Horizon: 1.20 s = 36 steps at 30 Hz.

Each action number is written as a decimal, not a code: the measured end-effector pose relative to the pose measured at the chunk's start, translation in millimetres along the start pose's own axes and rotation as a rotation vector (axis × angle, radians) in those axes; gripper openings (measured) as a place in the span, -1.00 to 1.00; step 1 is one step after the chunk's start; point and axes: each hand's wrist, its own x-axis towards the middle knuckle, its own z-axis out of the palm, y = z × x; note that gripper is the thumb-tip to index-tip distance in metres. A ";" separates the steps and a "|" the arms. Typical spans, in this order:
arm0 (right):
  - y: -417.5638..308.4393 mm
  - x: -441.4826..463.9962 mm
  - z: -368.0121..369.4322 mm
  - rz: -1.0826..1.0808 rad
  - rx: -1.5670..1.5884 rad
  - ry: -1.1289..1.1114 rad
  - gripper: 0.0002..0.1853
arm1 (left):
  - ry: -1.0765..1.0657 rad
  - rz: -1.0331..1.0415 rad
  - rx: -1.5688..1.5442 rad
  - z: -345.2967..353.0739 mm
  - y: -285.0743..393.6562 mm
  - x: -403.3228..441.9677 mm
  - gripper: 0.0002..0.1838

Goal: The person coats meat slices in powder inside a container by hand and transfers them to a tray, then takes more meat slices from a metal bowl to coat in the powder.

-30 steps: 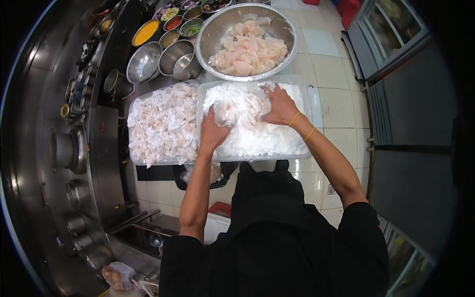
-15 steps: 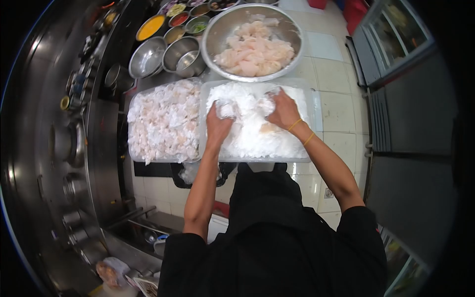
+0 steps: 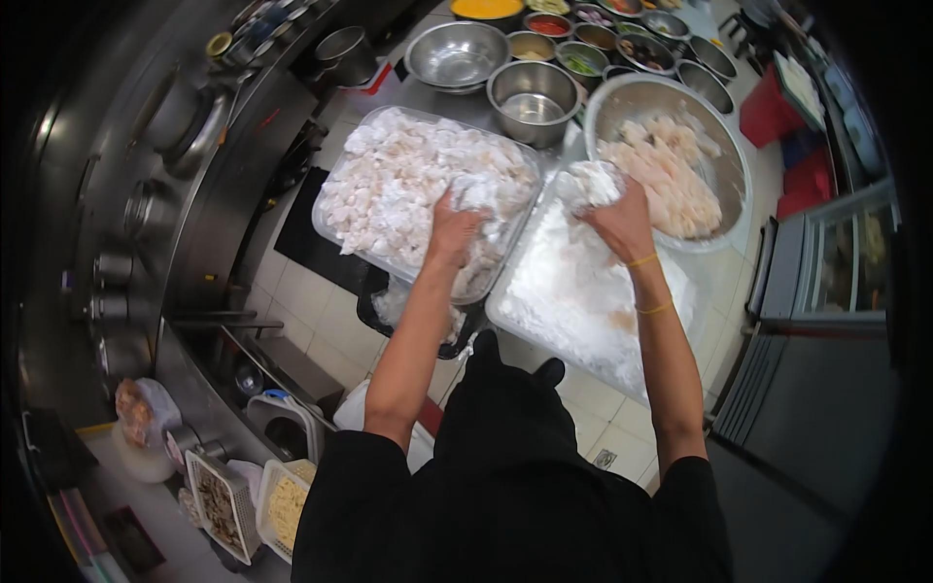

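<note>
My left hand (image 3: 455,230) is over the near right part of a clear tray (image 3: 328,233) heaped with flour-coated meat pieces (image 3: 389,175). Its fingers curl round a white floured meat piece (image 3: 478,192). My right hand (image 3: 622,219), two yellow bands on its wrist, is closed on another floured meat piece (image 3: 595,179) above the far end of the flour tray (image 3: 505,313). Loose white flour (image 3: 573,272) fills that tray, with a few tan patches. Fingertips of both hands are partly hidden by flour and meat.
A large steel bowl (image 3: 746,185) of pale raw meat slices (image 3: 671,185) stands beyond the flour tray. Two steel bowls (image 3: 457,56) and several small ingredient bowls (image 3: 583,60) sit farther back. A steel counter with pots (image 3: 146,209) runs along the left; a fridge (image 3: 836,253) is at right.
My view has turned toward the left. My left hand has moved from the flour tray to the tray of coated pieces; my right hand has lifted its piece toward the flour tray's far end.
</note>
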 end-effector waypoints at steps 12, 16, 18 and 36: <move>-55.8 159.9 342.9 -0.151 -0.323 -0.494 -0.39 | 0.398 0.217 1.016 -235.1 83.5 96.9 -0.39; -40.0 183.3 407.0 -0.139 -0.449 -0.506 -0.35 | 0.398 0.225 1.319 -258.1 77.7 124.6 -0.32; -33.2 193.9 415.1 -0.169 -0.519 -0.513 -0.37 | 0.384 0.264 1.409 -277.1 61.4 132.4 -0.31; -9.1 179.9 391.8 -0.133 -0.162 -0.396 -0.45 | 0.490 0.149 1.248 -320.7 69.5 64.8 -0.43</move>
